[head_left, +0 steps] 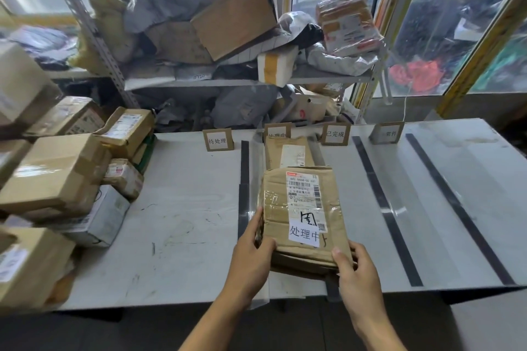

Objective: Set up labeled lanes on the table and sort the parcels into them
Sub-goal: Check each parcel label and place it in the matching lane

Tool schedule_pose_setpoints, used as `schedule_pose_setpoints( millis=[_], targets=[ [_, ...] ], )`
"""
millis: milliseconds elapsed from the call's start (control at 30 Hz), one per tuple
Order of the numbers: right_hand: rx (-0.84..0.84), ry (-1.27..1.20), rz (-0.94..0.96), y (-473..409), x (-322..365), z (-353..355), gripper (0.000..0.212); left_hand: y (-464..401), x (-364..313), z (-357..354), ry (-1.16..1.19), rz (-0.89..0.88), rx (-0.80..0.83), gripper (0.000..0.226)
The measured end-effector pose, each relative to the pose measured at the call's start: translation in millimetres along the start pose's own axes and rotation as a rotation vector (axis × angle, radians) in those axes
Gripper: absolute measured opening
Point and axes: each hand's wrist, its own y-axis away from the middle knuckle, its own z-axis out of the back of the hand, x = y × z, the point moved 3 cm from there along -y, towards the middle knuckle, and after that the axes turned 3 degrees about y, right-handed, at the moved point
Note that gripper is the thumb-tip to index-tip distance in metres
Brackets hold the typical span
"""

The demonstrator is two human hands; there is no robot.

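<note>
A flat brown parcel (302,214) with a shipping label and a white sticker reading 处理中 lies in the second lane of the white table (185,208). My left hand (251,248) grips its near left corner. My right hand (356,268) grips its near right corner. Another brown parcel (288,152) lies farther back in the same lane. Several cardboard lane signs stand along the table's far edge: 待处理 (218,139), a half-hidden one (277,130), 已完成 (335,133) and a blurred one (387,132). Black tape strips (382,202) divide the lanes.
Unsorted cardboard boxes (57,177) are piled on the table's left end. A metal shelf (236,82) behind the table is crammed with boxes and grey mailer bags. Glass panels stand at the right. The table's near edge runs just below my hands.
</note>
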Motion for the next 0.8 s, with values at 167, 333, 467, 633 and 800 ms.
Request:
schedule_pose_setpoints(
  millis=[167,333,467,633,800],
  targets=[
    [0.046,0.017,0.025,1,10,-9,0.008,0,2,11,-0.017,-0.029,-0.049,0.053],
    [0.066,0.035,0.043,0,15,-18,0.012,0,0,20,-0.008,-0.034,-0.057,0.052],
    [0.064,0.053,0.057,0,16,-25,0.012,-1,0,28,0.014,-0.033,-0.061,0.055],
    [0.048,0.052,0.07,1,18,-24,0.009,-2,1,27,0.016,-0.044,-0.056,0.054],
    [0.019,0.04,0.075,0,20,-14,0.011,-3,2,18,0.032,-0.043,-0.039,0.057]
  ],
)
